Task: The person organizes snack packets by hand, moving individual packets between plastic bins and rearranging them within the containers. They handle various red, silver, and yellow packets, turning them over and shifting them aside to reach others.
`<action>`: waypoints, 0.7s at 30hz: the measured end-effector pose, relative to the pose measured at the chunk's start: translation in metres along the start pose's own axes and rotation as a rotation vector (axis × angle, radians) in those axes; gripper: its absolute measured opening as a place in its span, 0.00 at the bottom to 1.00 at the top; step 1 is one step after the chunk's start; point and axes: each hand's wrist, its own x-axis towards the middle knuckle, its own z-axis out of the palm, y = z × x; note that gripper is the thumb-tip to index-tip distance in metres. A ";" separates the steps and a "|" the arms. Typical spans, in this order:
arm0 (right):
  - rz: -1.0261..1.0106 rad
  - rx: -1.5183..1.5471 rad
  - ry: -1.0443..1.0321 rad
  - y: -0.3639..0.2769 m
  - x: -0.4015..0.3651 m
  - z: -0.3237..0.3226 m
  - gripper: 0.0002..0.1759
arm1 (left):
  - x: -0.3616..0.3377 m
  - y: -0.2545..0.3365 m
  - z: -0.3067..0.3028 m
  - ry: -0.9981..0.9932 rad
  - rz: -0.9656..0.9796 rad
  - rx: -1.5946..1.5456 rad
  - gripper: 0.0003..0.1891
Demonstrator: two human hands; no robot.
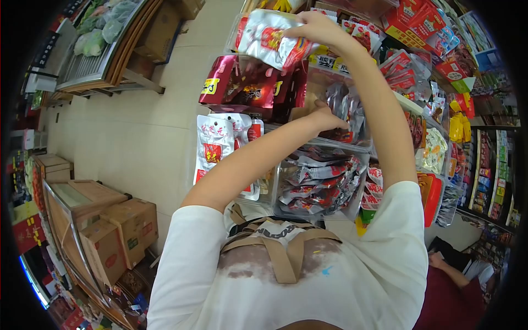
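Overhead, right hand (314,25) pinched a white-and-red packet (267,38) near the shelf's (330,61) top edge, left hand (325,118) lower, fingers together, touching silver packets (347,107) in a clear bin (330,147).

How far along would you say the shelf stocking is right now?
Done, seemingly: the lower clear bin looks full of packets. In hand: the right hand grips a white packet, the left hand reaches among silver packets. Left, perhaps: cardboard boxes sit on the floor.
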 end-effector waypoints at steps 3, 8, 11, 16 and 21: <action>-0.045 0.140 0.150 -0.011 -0.069 -0.030 0.16 | -0.002 0.003 0.000 0.008 -0.069 0.023 0.62; 0.063 0.015 0.285 0.010 -0.155 -0.032 0.15 | 0.008 -0.011 -0.003 -0.106 0.115 -0.038 0.37; 0.171 -0.014 0.361 0.016 -0.182 -0.027 0.18 | 0.000 -0.007 -0.006 -0.108 0.150 -0.320 0.32; 0.051 0.080 0.425 0.021 -0.191 -0.017 0.26 | -0.010 0.005 -0.006 -0.105 0.204 -0.800 0.26; 0.233 0.057 0.181 0.013 -0.190 -0.007 0.17 | -0.004 0.006 -0.010 -0.073 0.224 -0.925 0.29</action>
